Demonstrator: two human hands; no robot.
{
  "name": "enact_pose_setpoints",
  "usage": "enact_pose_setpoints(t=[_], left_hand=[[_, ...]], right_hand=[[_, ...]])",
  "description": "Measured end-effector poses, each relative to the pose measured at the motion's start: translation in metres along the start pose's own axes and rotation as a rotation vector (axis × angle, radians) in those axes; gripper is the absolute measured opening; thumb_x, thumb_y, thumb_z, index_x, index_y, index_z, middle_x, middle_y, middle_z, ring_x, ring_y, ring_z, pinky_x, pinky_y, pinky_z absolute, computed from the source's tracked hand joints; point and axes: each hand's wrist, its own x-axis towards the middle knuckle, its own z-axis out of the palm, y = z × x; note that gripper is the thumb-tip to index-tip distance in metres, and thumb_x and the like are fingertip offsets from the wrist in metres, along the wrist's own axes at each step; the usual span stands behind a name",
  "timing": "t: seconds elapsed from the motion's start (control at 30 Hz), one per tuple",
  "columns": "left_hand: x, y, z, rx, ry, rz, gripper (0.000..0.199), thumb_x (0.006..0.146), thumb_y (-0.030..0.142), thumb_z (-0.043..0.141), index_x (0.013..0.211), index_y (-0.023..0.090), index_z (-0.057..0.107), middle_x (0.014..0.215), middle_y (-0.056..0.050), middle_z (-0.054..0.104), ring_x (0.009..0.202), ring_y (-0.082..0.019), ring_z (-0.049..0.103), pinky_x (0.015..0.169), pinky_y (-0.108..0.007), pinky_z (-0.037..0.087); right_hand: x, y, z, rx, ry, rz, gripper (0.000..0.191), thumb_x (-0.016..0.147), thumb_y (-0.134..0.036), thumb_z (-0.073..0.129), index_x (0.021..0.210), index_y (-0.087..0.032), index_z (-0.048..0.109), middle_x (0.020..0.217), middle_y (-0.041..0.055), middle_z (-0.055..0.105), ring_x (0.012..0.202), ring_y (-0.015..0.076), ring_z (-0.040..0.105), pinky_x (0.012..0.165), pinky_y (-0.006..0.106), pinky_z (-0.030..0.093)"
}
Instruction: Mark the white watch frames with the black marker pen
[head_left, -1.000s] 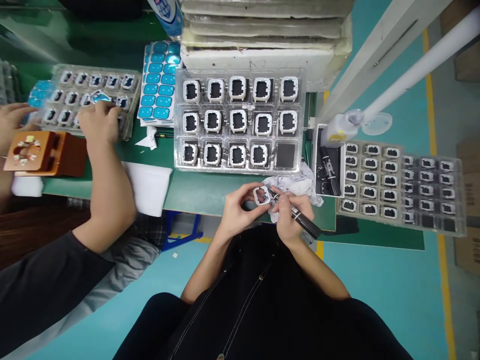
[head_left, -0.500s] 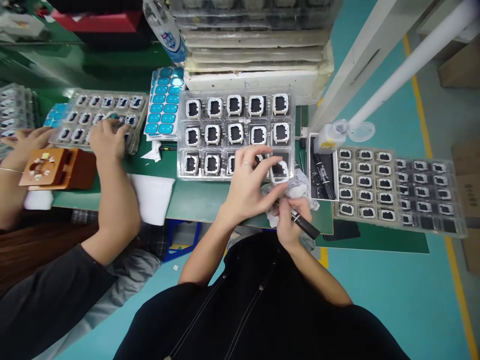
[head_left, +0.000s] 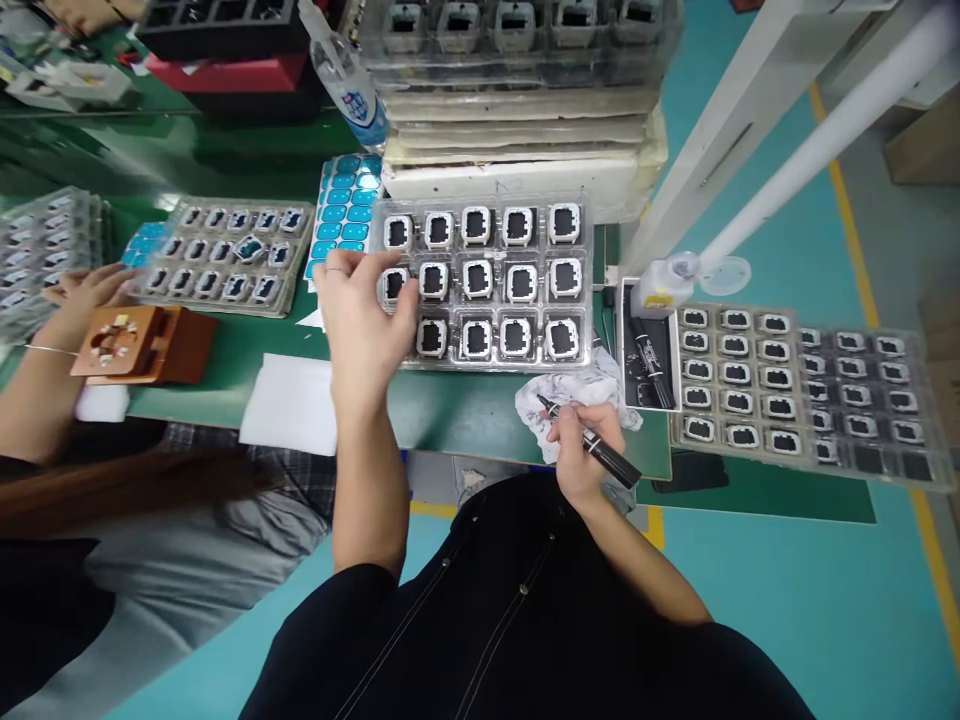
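Observation:
A clear plastic tray point(head_left: 495, 364) in front of me holds rows of white watch cases point(head_left: 517, 283) with black centres. My left hand point(head_left: 367, 325) is over the tray's left end, thumb and forefinger apart around a watch case point(head_left: 394, 285) in the middle row. Whether they touch it I cannot tell. The hand hides the front left slot. In my right hand point(head_left: 585, 450) is a black marker pen point(head_left: 611, 460), its bare tip pointing up and left. Beneath that hand lies a crumpled, stained white cloth point(head_left: 534, 398) at the table edge.
Stacked trays point(head_left: 517, 110) stand behind. To the right are a box point(head_left: 675, 405) with pens, a white bottle point(head_left: 666, 284) and more filled trays point(head_left: 739, 375). At left, a co-worker's hand point(head_left: 90, 295) is near an orange fixture point(head_left: 180, 345) and another tray point(head_left: 225, 298).
My left hand has let go of the watch case, which now sits in the front right slot, and has moved left across the tray. My right hand keeps the marker pen nearly still.

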Motion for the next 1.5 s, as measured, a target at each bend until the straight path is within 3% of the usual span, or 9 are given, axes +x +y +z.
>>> enact_pose_setpoints(t=[0.17, 0.37, 0.5, 0.57, 0.7, 0.97, 1.1, 1.3, 1.5], left_hand=[[0.024, -0.055, -0.019, -0.043, -0.155, -0.043, 0.047, 0.073, 0.033, 0.108, 0.111, 0.020, 0.085, 0.105, -0.008, 0.066, 0.127, -0.039, 0.061, 0.133, -0.069, 0.042], [0.041, -0.059, -0.029, 0.076, -0.307, -0.105, 0.054, 0.071, 0.032, 0.112, 0.116, 0.017, 0.086, 0.113, -0.009, 0.060, 0.124, -0.037, 0.060, 0.128, -0.073, 0.046], [0.050, -0.054, -0.029, 0.174, -0.291, -0.113, 0.068, 0.055, 0.039, 0.120, 0.107, 0.016, 0.082, 0.115, -0.009, 0.058, 0.125, -0.040, 0.059, 0.124, -0.078, 0.048], [0.048, -0.049, -0.025, 0.151, -0.221, -0.076, 0.067, 0.050, 0.032, 0.120, 0.099, 0.017, 0.077, 0.112, -0.008, 0.064, 0.119, -0.037, 0.061, 0.123, -0.075, 0.049], [0.030, -0.031, -0.013, -0.021, -0.098, -0.022, 0.038, 0.074, 0.020, 0.099, 0.091, 0.025, 0.066, 0.105, -0.004, 0.081, 0.110, -0.031, 0.073, 0.113, -0.055, 0.058], [-0.012, 0.026, -0.003, -0.618, 0.147, -0.149, 0.047, 0.091, 0.044, 0.099, 0.114, 0.029, 0.062, 0.092, 0.005, 0.082, 0.081, -0.018, 0.084, 0.065, -0.031, 0.065], [-0.041, 0.056, -0.007, -0.682, 0.108, -0.281, 0.047, 0.090, 0.048, 0.100, 0.121, 0.030, 0.069, 0.098, 0.000, 0.083, 0.078, -0.019, 0.083, 0.055, -0.026, 0.062], [-0.091, 0.073, -0.009, -0.700, -0.058, -0.334, 0.066, 0.077, 0.039, 0.110, 0.135, 0.028, 0.079, 0.120, -0.006, 0.087, 0.100, -0.026, 0.089, 0.095, -0.042, 0.078], [-0.128, 0.088, -0.006, -0.769, -0.318, -0.526, 0.064, 0.082, 0.032, 0.107, 0.138, 0.027, 0.076, 0.115, -0.007, 0.087, 0.091, -0.026, 0.091, 0.087, -0.037, 0.079]], right_hand=[[0.000, 0.000, 0.000, 0.012, -0.008, -0.015, 0.032, 0.111, -0.049, 0.077, 0.097, -0.028, 0.057, 0.063, -0.0079, 0.067, 0.057, 0.0203, 0.073, 0.064, 0.035, 0.066], [0.000, -0.001, 0.000, -0.012, 0.002, -0.015, 0.033, 0.111, -0.051, 0.077, 0.097, -0.028, 0.058, 0.062, -0.0076, 0.067, 0.056, 0.0210, 0.072, 0.067, 0.037, 0.067], [0.000, -0.002, 0.000, 0.002, -0.012, -0.026, 0.032, 0.111, -0.050, 0.077, 0.096, -0.028, 0.058, 0.062, -0.0080, 0.067, 0.055, 0.0208, 0.073, 0.068, 0.037, 0.067], [0.001, -0.002, 0.000, -0.001, -0.010, -0.022, 0.034, 0.110, -0.051, 0.077, 0.096, -0.028, 0.057, 0.061, -0.0081, 0.066, 0.056, 0.0210, 0.073, 0.067, 0.037, 0.067], [0.001, -0.001, 0.000, -0.004, -0.014, -0.011, 0.035, 0.110, -0.053, 0.077, 0.096, -0.029, 0.056, 0.061, -0.0080, 0.066, 0.055, 0.0210, 0.073, 0.066, 0.036, 0.066], [0.001, -0.001, -0.001, 0.017, -0.030, -0.026, 0.031, 0.112, -0.047, 0.077, 0.096, -0.028, 0.057, 0.063, -0.0080, 0.068, 0.056, 0.0193, 0.072, 0.067, 0.036, 0.066], [0.001, -0.002, 0.000, 0.014, -0.026, -0.027, 0.032, 0.111, -0.049, 0.077, 0.096, -0.028, 0.057, 0.062, -0.0078, 0.066, 0.057, 0.0205, 0.073, 0.067, 0.037, 0.068], [-0.001, 0.000, -0.002, -0.002, -0.020, 0.001, 0.033, 0.110, -0.050, 0.078, 0.097, -0.028, 0.057, 0.062, -0.0076, 0.066, 0.056, 0.0201, 0.071, 0.064, 0.036, 0.067], [-0.003, 0.003, -0.003, 0.008, -0.011, 0.000, 0.031, 0.111, -0.047, 0.079, 0.098, -0.028, 0.058, 0.062, -0.0085, 0.066, 0.055, 0.0185, 0.070, 0.065, 0.034, 0.066]])
